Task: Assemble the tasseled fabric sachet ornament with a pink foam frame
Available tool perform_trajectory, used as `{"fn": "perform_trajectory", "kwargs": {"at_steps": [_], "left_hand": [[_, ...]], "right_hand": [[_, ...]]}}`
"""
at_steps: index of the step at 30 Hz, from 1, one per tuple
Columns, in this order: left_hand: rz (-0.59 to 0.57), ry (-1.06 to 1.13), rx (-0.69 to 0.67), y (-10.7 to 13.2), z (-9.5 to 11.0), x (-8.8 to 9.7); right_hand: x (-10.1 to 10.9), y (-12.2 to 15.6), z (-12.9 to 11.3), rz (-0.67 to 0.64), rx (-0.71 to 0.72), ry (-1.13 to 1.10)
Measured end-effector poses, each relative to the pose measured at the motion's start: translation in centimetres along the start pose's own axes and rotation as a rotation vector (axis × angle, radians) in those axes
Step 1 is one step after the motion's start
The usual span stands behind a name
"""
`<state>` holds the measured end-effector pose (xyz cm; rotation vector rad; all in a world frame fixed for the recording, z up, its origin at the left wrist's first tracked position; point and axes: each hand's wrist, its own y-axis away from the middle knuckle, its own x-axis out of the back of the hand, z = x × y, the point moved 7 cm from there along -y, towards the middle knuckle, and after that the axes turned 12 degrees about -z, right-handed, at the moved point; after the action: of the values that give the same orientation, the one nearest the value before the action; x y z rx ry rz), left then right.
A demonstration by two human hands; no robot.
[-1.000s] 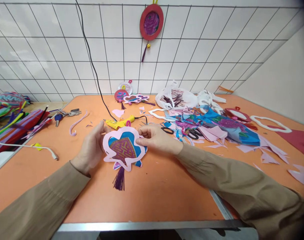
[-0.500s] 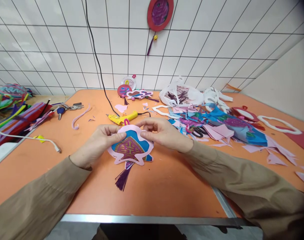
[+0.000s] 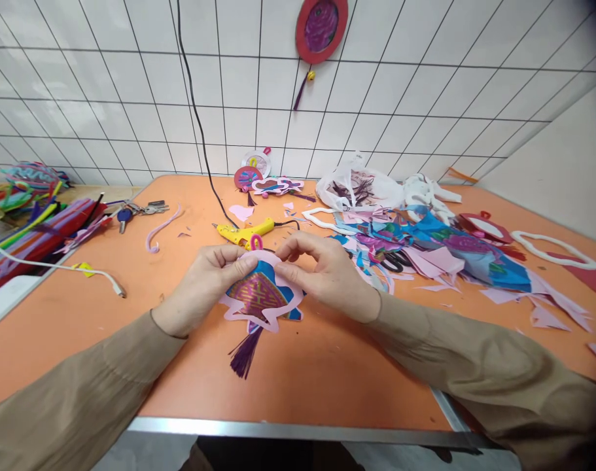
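A paper ornament (image 3: 261,294) with a pink cloud-shaped frame, a blue and purple centre and a purple tassel (image 3: 245,353) lies low over the orange table (image 3: 298,379). My left hand (image 3: 204,284) pinches its upper left edge with thumb and fingers. My right hand (image 3: 322,271) pinches its upper right edge. A small pink loop shows at the top of the ornament, between my fingertips. A yellow glue gun (image 3: 243,233) lies just behind my hands, its black cord running up the tiled wall.
A heap of pink and blue paper scraps (image 3: 425,255), scissors (image 3: 388,261) and a white plastic bag (image 3: 356,190) fill the right side. Finished ornaments (image 3: 268,183) lie at the back. Keys (image 3: 140,210), pipe cleaners (image 3: 37,229) and a white cable (image 3: 57,268) are at the left. A red ornament (image 3: 321,26) hangs on the wall.
The ornament has been lowered from tilted up toward me to nearly flat near the table. Both hands shifted onto its top edge and closed in around the pink loop.
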<state>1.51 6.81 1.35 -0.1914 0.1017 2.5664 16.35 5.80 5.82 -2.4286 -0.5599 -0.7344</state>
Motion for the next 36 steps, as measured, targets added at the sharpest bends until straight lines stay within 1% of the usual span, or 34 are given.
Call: {"fn": "perform_trajectory", "kwargs": {"at_steps": [5, 10, 14, 19, 23, 27, 29, 31, 33, 34, 36], "left_hand": [[0.011, -0.049, 0.000, 0.2, 0.2, -0.5], [-0.012, -0.049, -0.024, 0.2, 0.4, -0.9], [-0.009, -0.042, -0.015, 0.3, 0.4, -1.1], [-0.038, -0.053, 0.003, 0.4, 0.6, -1.8], [-0.057, -0.061, 0.000, 0.4, 0.7, -2.2], [-0.016, -0.103, -0.006, 0.2, 0.6, -1.8], [0.019, -0.103, -0.015, 0.2, 0.5, -1.3], [0.048, -0.071, -0.015, 0.2, 0.5, -0.8], [0.089, -0.045, -0.023, 0.2, 0.6, -0.2], [0.111, -0.036, -0.029, 0.3, 0.6, 0.0], [0.145, -0.022, -0.036, 0.4, 0.7, 0.5]], "right_hand": [[0.0, 0.0, 0.0, 0.029, -0.011, 0.027], [-0.1, -0.1, -0.1, 0.010, -0.032, 0.014], [-0.1, -0.3, -0.1, 0.000, -0.048, -0.008], [-0.6, -0.5, 0.6, -0.074, -0.100, -0.048], [-0.9, -0.6, 1.2, -0.101, -0.131, -0.053], [-1.2, -0.7, 1.1, -0.167, -0.136, -0.037], [-1.1, -0.8, 1.0, -0.175, -0.132, -0.070], [-0.5, -0.8, 0.8, -0.112, -0.106, -0.125], [0.6, -0.6, 0.4, 0.008, -0.060, -0.106], [1.1, -0.4, 0.1, 0.063, -0.027, -0.052], [1.5, 0.0, -0.7, 0.124, 0.057, 0.117]]}}
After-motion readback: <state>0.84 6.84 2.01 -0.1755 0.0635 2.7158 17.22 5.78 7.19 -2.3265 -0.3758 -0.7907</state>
